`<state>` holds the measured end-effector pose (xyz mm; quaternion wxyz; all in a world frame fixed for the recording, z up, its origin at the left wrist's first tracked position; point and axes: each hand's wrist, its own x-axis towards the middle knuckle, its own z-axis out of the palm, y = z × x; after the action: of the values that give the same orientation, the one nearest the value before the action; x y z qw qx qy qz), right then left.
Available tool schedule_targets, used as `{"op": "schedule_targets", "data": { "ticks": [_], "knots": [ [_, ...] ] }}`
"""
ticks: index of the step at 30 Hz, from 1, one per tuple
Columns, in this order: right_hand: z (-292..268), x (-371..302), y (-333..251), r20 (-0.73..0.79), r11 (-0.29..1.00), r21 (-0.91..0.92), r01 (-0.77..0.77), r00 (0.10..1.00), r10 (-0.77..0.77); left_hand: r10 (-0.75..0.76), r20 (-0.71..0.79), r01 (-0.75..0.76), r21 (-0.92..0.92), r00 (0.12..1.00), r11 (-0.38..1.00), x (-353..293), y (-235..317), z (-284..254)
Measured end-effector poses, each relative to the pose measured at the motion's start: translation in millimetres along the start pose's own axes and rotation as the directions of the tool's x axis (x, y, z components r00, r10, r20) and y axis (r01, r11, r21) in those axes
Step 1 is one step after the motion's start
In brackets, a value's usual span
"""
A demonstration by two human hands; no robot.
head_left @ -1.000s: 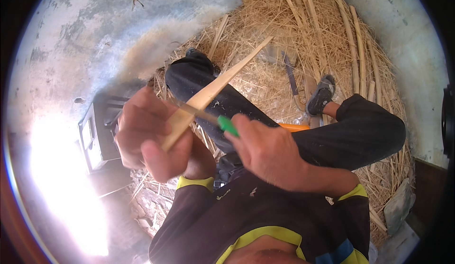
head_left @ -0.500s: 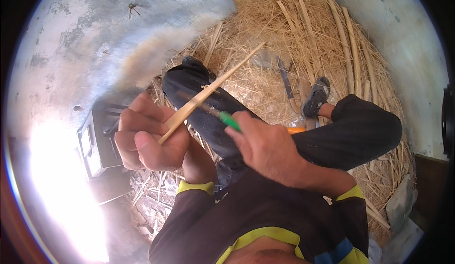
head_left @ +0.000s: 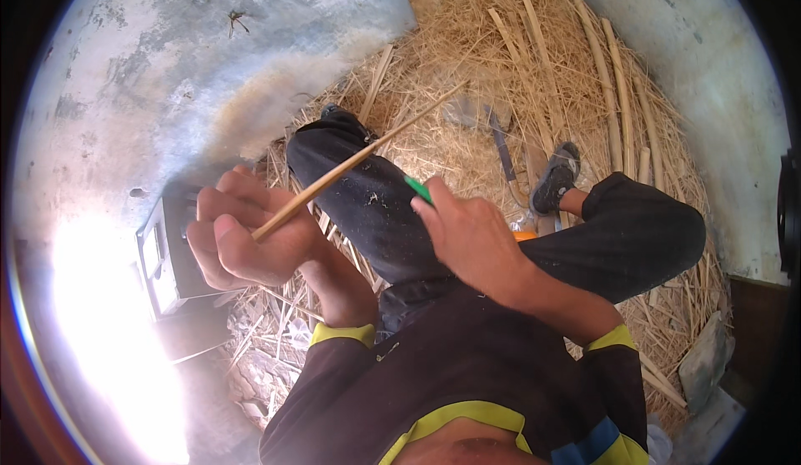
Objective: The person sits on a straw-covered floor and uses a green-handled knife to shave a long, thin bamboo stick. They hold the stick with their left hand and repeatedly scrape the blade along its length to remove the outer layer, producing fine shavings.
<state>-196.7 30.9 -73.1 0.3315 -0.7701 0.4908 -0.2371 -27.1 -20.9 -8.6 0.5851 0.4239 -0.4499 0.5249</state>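
Observation:
My left hand [head_left: 254, 240], palm up, has its fingers curled around the lower end of a slender bamboo stick [head_left: 334, 175]. The stick slants up and away to the right, over my left leg, narrowing to a thin far tip. To its right, my right hand [head_left: 477, 236] is closed on a knife with a green handle [head_left: 418, 188]. Only the front of that handle shows past my fingers; its blade cannot be made out. Stick and right hand are apart.
Shavings and straw [head_left: 434, 15] cover the floor around my crossed legs [head_left: 367, 206]. Long bamboo strips [head_left: 622, 90] lie at the far right. A curved dark-bladed tool [head_left: 502, 144] rests near my shoe [head_left: 557, 177]. A dark box-like object [head_left: 179, 248] stands at left.
The knife has come off the stick, with my right hand shifting slightly right and up. My left hand has moved a little left, and the stick now looks narrower, as if turned.

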Motion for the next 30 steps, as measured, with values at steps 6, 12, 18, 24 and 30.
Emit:
{"op": "schedule_targets", "data": {
  "ticks": [6,12,18,24,30],
  "knots": [
    [17,5,-2,-0.191,0.976,0.024,0.215,0.96,-0.207,-0.634,0.087,0.557,-0.581,0.768,0.594,4,25,-3],
    [5,11,-5,-0.096,0.98,0.069,0.189,0.979,-0.182,-0.487,0.042,0.455,-0.431,0.873,0.779,2,12,-8],
    [7,27,20,-0.068,0.997,-0.058,0.045,0.997,-0.049,-0.589,0.093,0.557,-0.47,0.802,0.684,4,12,-3],
    [7,24,0,-0.077,0.993,-0.09,0.075,0.994,-0.082,-0.56,0.071,0.528,-0.45,0.825,0.721,3,16,-3],
    [-1,23,-7,-0.128,0.94,0.097,0.326,0.941,-0.313,-0.538,0.082,0.484,-0.562,0.839,0.67,0,1,-1]
  ]
}}
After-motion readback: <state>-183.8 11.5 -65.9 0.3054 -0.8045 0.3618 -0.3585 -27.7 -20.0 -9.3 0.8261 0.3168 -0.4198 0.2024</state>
